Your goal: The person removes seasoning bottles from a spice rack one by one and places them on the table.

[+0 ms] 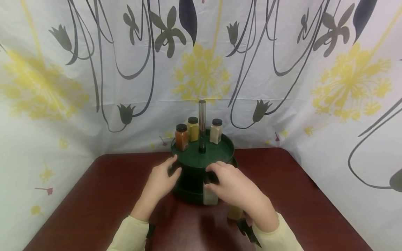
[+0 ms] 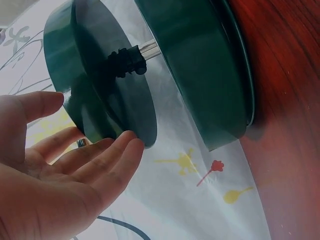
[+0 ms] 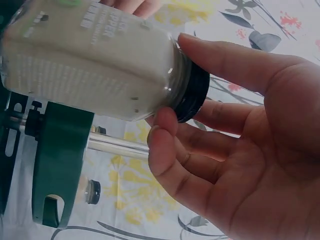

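A green two-tier round rack (image 1: 201,161) with a metal pole (image 1: 202,122) stands on the table. My right hand (image 1: 233,184) pinches a clear spice jar (image 3: 95,60) of pale powder at its black lid (image 3: 194,92), in front of the rack. The same jar (image 1: 210,196) is partly covered by the fingers in the head view. At the rack's left side is my left hand (image 1: 158,181), fingers extended. In the left wrist view its fingertips reach the upper tray (image 2: 92,107), where I cannot tell whether they press on it.
On the upper tray stand an orange-red jar (image 1: 181,137), a yellow jar (image 1: 193,129) and a pale jar (image 1: 216,131). Another yellowish jar (image 1: 235,212) is on the dark red table (image 1: 125,181) beneath my right wrist. A patterned curtain (image 1: 263,83) hangs behind.
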{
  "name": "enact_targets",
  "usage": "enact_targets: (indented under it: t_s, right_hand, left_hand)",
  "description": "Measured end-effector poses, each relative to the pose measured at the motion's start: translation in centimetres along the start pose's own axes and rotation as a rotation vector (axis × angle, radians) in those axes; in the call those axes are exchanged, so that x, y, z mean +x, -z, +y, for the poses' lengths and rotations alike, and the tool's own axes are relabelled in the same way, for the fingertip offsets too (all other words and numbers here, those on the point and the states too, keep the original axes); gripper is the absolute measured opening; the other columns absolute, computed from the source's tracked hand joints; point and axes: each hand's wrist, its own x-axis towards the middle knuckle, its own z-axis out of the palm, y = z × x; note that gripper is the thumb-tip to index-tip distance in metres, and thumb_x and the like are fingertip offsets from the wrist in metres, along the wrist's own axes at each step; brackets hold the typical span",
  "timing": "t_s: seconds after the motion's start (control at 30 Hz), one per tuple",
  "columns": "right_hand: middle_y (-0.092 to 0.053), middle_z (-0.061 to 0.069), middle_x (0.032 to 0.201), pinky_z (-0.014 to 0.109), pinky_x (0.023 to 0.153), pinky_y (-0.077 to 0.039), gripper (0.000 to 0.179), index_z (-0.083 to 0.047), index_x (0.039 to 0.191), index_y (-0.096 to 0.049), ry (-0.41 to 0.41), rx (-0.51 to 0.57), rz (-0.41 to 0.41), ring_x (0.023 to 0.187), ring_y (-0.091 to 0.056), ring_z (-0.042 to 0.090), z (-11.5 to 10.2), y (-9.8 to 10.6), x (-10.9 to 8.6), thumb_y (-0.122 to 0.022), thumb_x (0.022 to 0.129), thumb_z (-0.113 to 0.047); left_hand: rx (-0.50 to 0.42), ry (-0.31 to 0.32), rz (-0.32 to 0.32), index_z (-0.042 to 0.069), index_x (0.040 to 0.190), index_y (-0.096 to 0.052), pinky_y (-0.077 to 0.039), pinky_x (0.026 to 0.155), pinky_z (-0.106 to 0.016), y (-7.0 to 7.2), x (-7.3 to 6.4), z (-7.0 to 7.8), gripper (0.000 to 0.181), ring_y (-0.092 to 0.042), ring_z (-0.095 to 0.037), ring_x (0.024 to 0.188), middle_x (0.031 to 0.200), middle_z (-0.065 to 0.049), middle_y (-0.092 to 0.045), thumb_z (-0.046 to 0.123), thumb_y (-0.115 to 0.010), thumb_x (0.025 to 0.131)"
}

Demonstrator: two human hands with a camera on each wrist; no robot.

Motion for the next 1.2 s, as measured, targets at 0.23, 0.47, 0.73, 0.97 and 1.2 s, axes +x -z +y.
enact_targets:
  t_s: [0.23,0.47,0.73,0.97,1.2]
  right_hand:
    - [-0.072,0.004,0.127,0.043,0.094,-0.061,0.041,-0.01,0.129,-0.072,-0.02,0.003,-0.048,0.112,-0.071,0.018,0.2,-0.6,0.4,-0.085,0.093,-0.023]
    - [-0.073,0.006,0.123,0.042,0.09,-0.061,0.038,-0.009,0.126,-0.072,-0.013,0.012,-0.092,0.106,-0.069,0.017,0.2,-1.1,0.6,-0.085,0.092,-0.018]
    - [-0.073,0.007,0.118,0.043,0.086,-0.06,0.034,-0.006,0.123,-0.072,0.027,-0.008,-0.12,0.101,-0.069,0.019,0.5,-1.7,0.9,-0.083,0.091,-0.013]
    - [-0.073,0.007,0.11,0.041,0.08,-0.059,0.032,-0.005,0.119,-0.072,0.05,-0.025,-0.134,0.093,-0.067,0.017,0.8,-2.0,1.1,-0.085,0.09,-0.013]
    - [-0.073,0.007,0.111,0.041,0.08,-0.058,0.032,-0.006,0.117,-0.072,0.04,-0.049,-0.154,0.096,-0.068,0.019,0.8,-2.3,1.3,-0.085,0.089,-0.014]
  left_hand:
    - [-0.004,0.0,0.003,0.016,0.162,-0.048,-0.043,0.121,-0.061,0.0,0.0,-0.1,0.058,-0.055,-0.039,0.146,0.168,-0.019,-0.043,0.032,-0.063,0.108]
    - [0.001,0.002,0.006,0.017,0.162,-0.048,-0.044,0.121,-0.061,-0.1,0.0,0.0,0.058,-0.056,-0.038,0.145,0.168,-0.018,-0.044,0.032,-0.063,0.108]
    - [-0.003,-0.009,0.008,0.016,0.161,-0.048,-0.046,0.119,-0.061,-0.1,0.0,-0.1,0.058,-0.059,-0.038,0.143,0.168,-0.017,-0.044,0.031,-0.063,0.108]
    - [0.004,-0.008,0.012,0.017,0.161,-0.048,-0.048,0.117,-0.061,-0.2,0.0,-0.1,0.058,-0.06,-0.037,0.142,0.168,-0.017,-0.045,0.032,-0.063,0.107]
    - [0.01,0.001,0.008,0.019,0.162,-0.048,-0.049,0.116,-0.061,-0.2,0.0,-0.1,0.058,-0.06,-0.037,0.142,0.168,-0.016,-0.044,0.033,-0.063,0.108]
